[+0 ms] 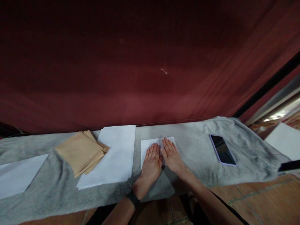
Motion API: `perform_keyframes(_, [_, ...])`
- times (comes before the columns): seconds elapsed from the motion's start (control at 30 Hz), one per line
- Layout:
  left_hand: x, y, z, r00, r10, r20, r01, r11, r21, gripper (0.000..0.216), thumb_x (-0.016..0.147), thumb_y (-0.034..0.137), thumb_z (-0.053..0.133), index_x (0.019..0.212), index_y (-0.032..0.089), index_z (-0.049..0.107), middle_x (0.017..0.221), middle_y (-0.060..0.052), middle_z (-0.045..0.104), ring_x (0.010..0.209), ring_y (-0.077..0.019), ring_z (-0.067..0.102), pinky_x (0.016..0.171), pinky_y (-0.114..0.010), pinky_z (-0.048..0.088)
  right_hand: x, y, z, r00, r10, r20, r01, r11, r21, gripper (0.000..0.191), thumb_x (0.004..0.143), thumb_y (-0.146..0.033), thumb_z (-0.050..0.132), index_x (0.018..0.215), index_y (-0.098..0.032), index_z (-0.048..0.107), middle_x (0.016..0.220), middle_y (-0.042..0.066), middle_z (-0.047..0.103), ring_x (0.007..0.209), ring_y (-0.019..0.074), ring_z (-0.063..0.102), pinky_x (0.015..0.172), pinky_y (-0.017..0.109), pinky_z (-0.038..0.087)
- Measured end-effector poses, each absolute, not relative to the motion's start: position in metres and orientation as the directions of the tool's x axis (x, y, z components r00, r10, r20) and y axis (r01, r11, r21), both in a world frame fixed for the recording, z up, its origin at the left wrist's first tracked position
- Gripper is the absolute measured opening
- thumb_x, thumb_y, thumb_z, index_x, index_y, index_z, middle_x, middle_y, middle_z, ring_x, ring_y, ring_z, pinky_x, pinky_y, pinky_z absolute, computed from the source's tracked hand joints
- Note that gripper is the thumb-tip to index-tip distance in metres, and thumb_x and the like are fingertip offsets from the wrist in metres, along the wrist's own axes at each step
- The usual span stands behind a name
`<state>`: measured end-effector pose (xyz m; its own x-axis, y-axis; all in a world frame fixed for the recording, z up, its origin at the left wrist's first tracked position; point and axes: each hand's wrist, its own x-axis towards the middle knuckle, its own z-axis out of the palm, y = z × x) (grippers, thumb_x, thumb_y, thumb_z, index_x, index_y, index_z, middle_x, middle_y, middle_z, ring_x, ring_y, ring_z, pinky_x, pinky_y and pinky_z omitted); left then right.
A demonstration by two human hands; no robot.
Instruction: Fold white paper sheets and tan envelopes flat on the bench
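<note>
A small piece of white paper [144,145] lies flat on the grey cloth, its long sides running left to right. My left hand [152,162] rests palm down on its left half, fingers stretched out and pointing away from me. Beside it, my right hand [172,155] lies flat on the right half, fingers extended and a little apart. The two thumbs are close together near the middle. Much of the paper is hidden under both hands, so I cannot tell how it is folded.
Left of my hands is a stack of white sheets [117,156], with brown paper envelopes [81,150] overlapping it. Another white sheet [21,175] lies far left. A phone [223,150] sits at right on the grey cloth [194,147]. A dark red fabric wall [145,78] rises behind.
</note>
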<state>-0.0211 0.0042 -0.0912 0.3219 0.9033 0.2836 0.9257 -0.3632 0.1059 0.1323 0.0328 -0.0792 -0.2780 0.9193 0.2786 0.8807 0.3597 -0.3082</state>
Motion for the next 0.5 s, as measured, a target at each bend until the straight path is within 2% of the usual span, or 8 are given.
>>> perform_keyframes(0.17, [-0.014,0.000,-0.095,0.382,0.885,0.264,0.908,-0.413,0.071,0.057,0.097,0.017,0.033,0.153,0.007,0.032,0.157,-0.018,0.041,0.149,-0.0243,0.032,0.121,-0.048,0.032,0.115,0.029,-0.082,-0.376,0.891,0.257,0.821,0.448,-0.354,0.053,0.108,-0.036,0.021,0.151,-0.015,0.043,0.156,0.009,0.043,0.146,0.0181,0.037,0.124,0.042,0.026])
perform_keyframes(0.37, [-0.030,0.011,-0.096,0.296,0.914,0.278,0.941,-0.329,0.080,0.055,0.100,0.023,0.030,0.153,0.010,0.035,0.159,-0.014,0.039,0.150,-0.0224,0.030,0.123,-0.047,0.029,0.128,0.034,-0.088,-0.375,0.878,0.297,0.863,0.448,-0.236,0.052,0.107,-0.039,0.030,0.152,-0.015,0.041,0.158,0.010,0.039,0.147,0.0235,0.036,0.122,0.047,0.026])
perform_keyframes(0.5, [-0.042,0.016,-0.094,0.249,0.936,0.249,0.956,-0.279,0.093,0.057,0.100,0.028,0.032,0.153,0.007,0.034,0.159,-0.016,0.037,0.151,-0.0238,0.026,0.124,-0.047,0.026,0.135,0.036,-0.090,-0.328,0.891,0.315,0.895,0.400,-0.197,0.054,0.106,-0.040,0.032,0.153,-0.013,0.039,0.156,0.013,0.041,0.146,0.0248,0.037,0.121,0.046,0.028])
